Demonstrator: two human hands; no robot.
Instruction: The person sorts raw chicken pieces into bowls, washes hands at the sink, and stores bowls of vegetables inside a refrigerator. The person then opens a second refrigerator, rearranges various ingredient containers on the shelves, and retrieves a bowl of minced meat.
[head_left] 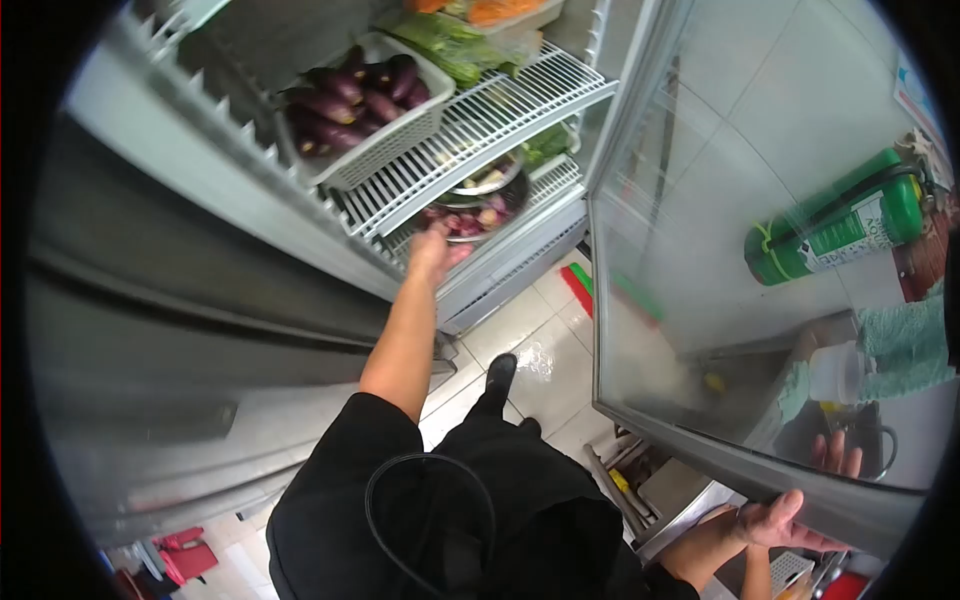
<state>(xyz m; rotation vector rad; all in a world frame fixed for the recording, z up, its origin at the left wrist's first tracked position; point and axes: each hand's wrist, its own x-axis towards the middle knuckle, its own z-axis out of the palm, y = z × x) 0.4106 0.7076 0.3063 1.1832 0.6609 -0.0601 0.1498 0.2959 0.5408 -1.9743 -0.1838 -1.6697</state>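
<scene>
Left hand (437,255): just off centre, towards 11 o'clock; fingers at the near rim of a bowl (475,239) low in the fridge (507,271). Contact or mere closeness: not clear at this size; pinch or slackness of fingers likewise unreadable.

Right hand (785,522): at 4 o'clock, well apart from the left, set against the frame of the glass door (698,441). Thumb spread away from fingers; firmness of hold not discernible.

Bowl: near centre, towards 12 o'clock, beneath the wire shelf (520,95). Contents: small purple bulbs (487,217). Pale-rimmed vessel (497,186) close behind, stacked or separate uncertain.

Upper stock: basket (395,150) of aubergines (335,95), 11 o'clock; leafy greens (440,50), 12 o'clock.

Floor: shiny tiles (540,355), dark shoe (502,372) towards 6 o'clock; red-and-green brush head (577,290) towards 3 o'clock, near the door.

Risks, as judged:
– Tipped bowl and scattered bulbs, from a one-sided pull at the near rim.
– Knock to the pale-rimmed vessel, from crowding.
– Snagged rim or scraped knuckles, from low clearance under the wire shelf.
– Door swing against the outstretched left arm (395,355), from any lapse in right-hand support.
– Lost footing, from slick, possibly wet tiles or brush head underfoot.
</scene>
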